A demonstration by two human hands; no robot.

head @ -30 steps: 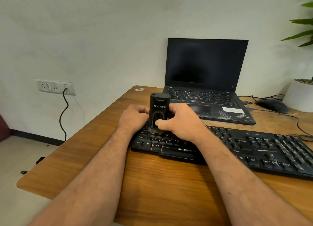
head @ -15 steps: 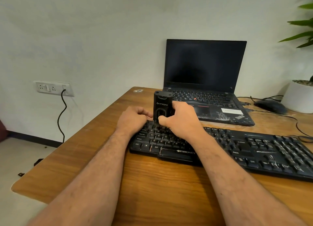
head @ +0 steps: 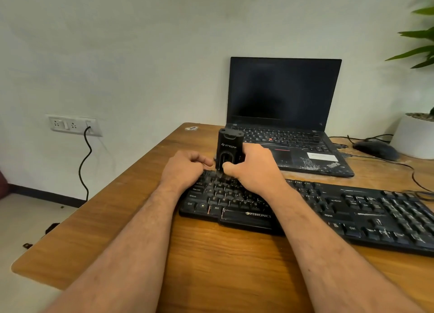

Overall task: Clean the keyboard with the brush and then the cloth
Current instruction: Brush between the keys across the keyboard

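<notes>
A black keyboard (head: 352, 209) lies across the wooden desk (head: 223, 265). My right hand (head: 253, 169) grips a black block-shaped brush (head: 229, 146) and holds it upright. Its bristles press down on the far key rows at the keyboard's left end. My left hand (head: 183, 169) rests on the keyboard's far left corner, fingers curled over its back edge, just left of the brush. No cloth is in view.
An open black laptop (head: 284, 94) with a dark screen stands behind the keyboard. At the right are a black mouse (head: 375, 149), its cables and a white plant pot (head: 413, 136). A wall socket (head: 72, 125) with a black cord is at left.
My right hand has shifted the brush slightly right and toward the far key rows. My left hand has stayed on the keyboard's corner.
</notes>
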